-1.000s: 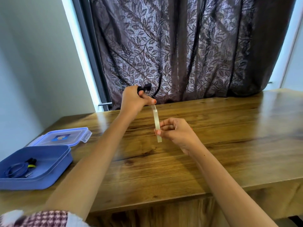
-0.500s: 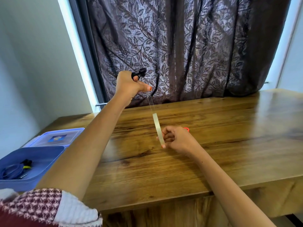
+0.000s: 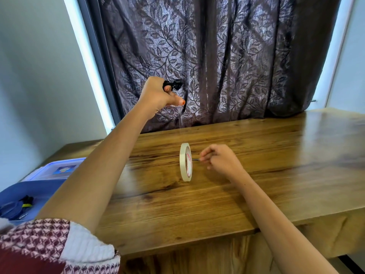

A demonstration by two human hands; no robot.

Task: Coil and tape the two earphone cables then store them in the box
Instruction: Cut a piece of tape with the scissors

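The left hand (image 3: 158, 95) is gripping the earphones (image 3: 174, 85) above the roll (image 3: 185, 162), a tape strip (image 3: 180, 119) hanging toward it; the right hand (image 3: 219, 161) is curling just right of the roll, and I cannot tell whether it holds anything.

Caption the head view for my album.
Left hand holds earphone coil and tape strip above the roll standing on the table; right hand beside it.

We have let the roll (image 3: 185, 162) out of our right hand (image 3: 221, 161); it now sits just left of those fingertips. Our left hand (image 3: 158, 95) has drawn the strip (image 3: 180, 119) longer.
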